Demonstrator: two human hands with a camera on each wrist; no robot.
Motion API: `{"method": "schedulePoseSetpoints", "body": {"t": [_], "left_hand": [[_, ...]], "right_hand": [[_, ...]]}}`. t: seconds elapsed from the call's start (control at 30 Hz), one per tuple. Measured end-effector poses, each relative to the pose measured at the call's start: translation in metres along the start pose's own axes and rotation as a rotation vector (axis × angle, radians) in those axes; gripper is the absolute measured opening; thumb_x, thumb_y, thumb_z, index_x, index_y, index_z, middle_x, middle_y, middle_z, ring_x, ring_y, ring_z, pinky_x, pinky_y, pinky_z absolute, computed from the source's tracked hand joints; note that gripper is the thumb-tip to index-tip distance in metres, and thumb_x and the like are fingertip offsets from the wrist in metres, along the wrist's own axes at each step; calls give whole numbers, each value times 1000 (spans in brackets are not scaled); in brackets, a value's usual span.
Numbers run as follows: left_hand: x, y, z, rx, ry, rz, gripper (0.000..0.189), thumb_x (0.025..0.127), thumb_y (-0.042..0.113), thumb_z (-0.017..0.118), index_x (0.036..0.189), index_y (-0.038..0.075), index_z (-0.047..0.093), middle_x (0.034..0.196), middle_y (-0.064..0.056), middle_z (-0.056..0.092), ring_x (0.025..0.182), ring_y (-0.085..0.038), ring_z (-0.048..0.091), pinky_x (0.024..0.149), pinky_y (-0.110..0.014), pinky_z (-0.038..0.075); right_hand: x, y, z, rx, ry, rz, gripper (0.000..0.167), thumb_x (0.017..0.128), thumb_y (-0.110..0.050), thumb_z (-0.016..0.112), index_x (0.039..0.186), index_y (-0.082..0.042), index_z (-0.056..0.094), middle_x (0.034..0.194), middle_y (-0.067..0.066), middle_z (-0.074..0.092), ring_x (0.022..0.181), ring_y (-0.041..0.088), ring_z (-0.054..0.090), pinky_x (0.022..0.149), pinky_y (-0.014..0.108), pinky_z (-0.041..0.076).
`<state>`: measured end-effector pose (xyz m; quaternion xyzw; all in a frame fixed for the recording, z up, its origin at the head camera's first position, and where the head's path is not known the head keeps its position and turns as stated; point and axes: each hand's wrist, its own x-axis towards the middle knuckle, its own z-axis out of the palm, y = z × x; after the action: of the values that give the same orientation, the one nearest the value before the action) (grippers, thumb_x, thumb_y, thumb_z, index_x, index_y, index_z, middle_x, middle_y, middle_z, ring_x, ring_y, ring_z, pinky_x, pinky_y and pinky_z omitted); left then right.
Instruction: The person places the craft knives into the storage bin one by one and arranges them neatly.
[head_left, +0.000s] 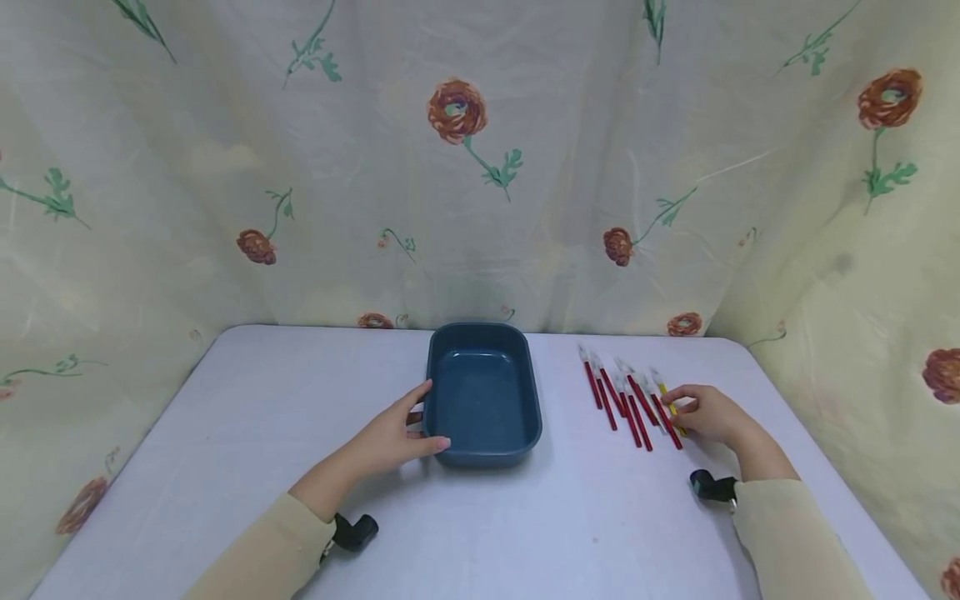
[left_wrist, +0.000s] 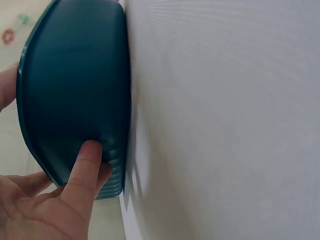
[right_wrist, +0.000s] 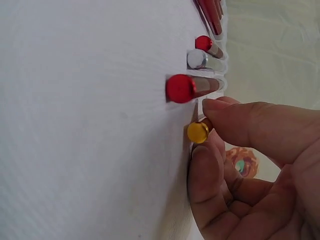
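A deep blue rectangular dish (head_left: 485,457) stands on the table with its short side toward me. My left hand (head_left: 397,431) holds its left side, thumb at the near rim and forefinger farther along; in the left wrist view one fingertip (left_wrist: 91,149) presses the outer wall. To the right, several slim red sticks with clear, whitish tips (head_left: 632,414) lie loosely side by side. At their right end, my right hand (head_left: 708,412) pinches a yellow stick (right_wrist: 198,132) of the same shape between thumb and forefinger, low over the tabletop.
The table (head_left: 525,533) has a white cover. A floral curtain (head_left: 555,167) rises along its back and both sides. Among the red sticks, the right wrist view shows one silver-ended stick (right_wrist: 197,59). Black cameras (head_left: 356,532) are strapped to both wrists.
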<state>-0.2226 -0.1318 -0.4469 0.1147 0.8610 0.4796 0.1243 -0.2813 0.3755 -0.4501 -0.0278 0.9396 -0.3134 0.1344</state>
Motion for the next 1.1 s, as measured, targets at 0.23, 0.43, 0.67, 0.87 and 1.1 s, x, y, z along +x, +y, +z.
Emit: {"method": "schedulePoseSetpoints", "body": {"t": [0.23, 0.43, 0.67, 0.87, 1.1], "left_hand": [[0, -2, 0, -29, -8, -8, 96, 87, 35, 80, 161, 20, 22, 161, -17, 29, 133, -37, 51, 101, -46, 50], [0, -1, 0, -41, -10, -12, 97, 86, 33, 81, 161, 19, 22, 162, -16, 28, 135, -37, 49, 101, -46, 49], [-1, -1, 0, -30, 0, -7, 97, 86, 33, 81, 161, 19, 22, 162, -16, 28, 136, -37, 47, 101, -46, 49], [0, -2, 1, -19, 3, -9, 97, 86, 35, 81, 161, 20, 21, 162, -15, 29, 137, -37, 46, 101, -47, 48], [1, -4, 3, -23, 0, -6, 98, 85, 35, 81, 161, 19, 21, 162, -15, 29, 137, -37, 46, 102, -47, 48]], "right_hand": [[-4, 3, -1, 56, -2, -20, 34, 92, -6, 68, 123, 6, 61, 95, 12, 64, 82, 22, 59, 70, 33, 49], [-8, 3, -1, 104, -1, -8, 39, 93, -10, 69, 127, 7, 59, 92, 10, 63, 79, 19, 58, 70, 32, 48], [-14, -3, -1, 187, -10, -12, 41, 93, -7, 68, 128, 10, 56, 87, 6, 63, 75, 17, 59, 67, 31, 50], [-22, -10, -6, 193, -19, -8, 44, 93, -9, 68, 130, 10, 55, 97, 11, 65, 82, 18, 61, 73, 32, 54], [-33, -26, -10, 216, -19, -27, 48, 95, -12, 67, 135, 9, 51, 104, 15, 66, 85, 21, 64, 79, 32, 55]]}}
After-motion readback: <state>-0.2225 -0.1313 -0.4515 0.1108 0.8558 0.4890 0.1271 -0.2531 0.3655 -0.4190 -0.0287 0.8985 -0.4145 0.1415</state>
